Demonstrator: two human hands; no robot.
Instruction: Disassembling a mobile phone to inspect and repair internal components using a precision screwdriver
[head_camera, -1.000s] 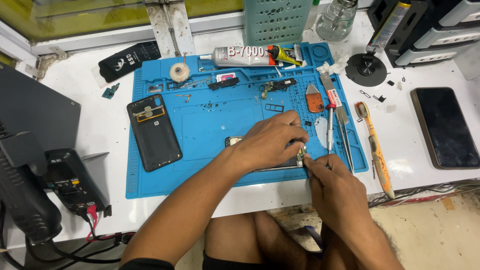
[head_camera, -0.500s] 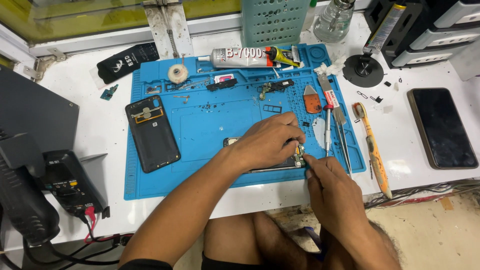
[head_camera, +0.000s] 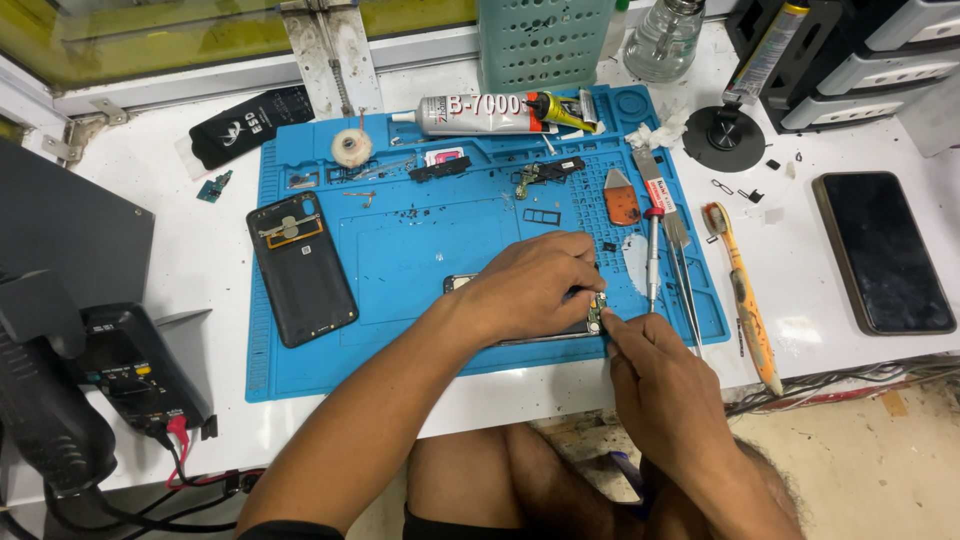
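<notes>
My left hand (head_camera: 535, 280) lies flat over an opened phone (head_camera: 458, 283) on the blue repair mat (head_camera: 400, 250), pressing it down and hiding most of it. My right hand (head_camera: 655, 370) comes up from the mat's front edge, its fingertips pinched at a small green circuit part (head_camera: 595, 313) at the phone's right end. Whether those fingers hold a tool I cannot tell.
A dark phone back cover (head_camera: 300, 265) lies left on the mat. A glue tube (head_camera: 480, 110), tape roll (head_camera: 351, 147), screwdriver (head_camera: 652, 250), tweezers (head_camera: 685, 270) and orange pick (head_camera: 621, 200) sit along it. A toothbrush (head_camera: 745, 300) and black phone (head_camera: 885, 250) rest right; a multimeter (head_camera: 130, 375) stands left.
Both hands stay on the phone. My right fingertips have closed in slightly on the green part; the view has shifted a little.
</notes>
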